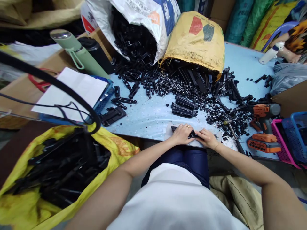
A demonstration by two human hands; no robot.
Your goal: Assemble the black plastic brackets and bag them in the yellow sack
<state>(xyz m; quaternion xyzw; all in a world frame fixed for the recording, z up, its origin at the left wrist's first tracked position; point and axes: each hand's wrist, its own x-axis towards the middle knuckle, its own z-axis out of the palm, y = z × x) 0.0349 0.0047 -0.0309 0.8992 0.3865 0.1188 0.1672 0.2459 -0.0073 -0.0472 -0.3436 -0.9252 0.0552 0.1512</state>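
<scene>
My left hand [182,134] and my right hand [206,138] meet at the near edge of the light blue table [148,115]. Both press with curled fingers on a flat black plastic part [192,134] lying between them on a small white pad. A ring shows on my left hand. Just beyond the hands lies a short stack of similar long black parts [183,107]. Small black pieces and metal screws [216,111] are scattered to the right of it.
A white sack [144,19] and a yellow sack [196,38] spill black parts at the back. An orange cordless drill [262,127] lies right, by pink and blue baskets [292,137]. A yellow bag of black parts [59,169] sits lower left. Another person's arm [287,44] shows far right.
</scene>
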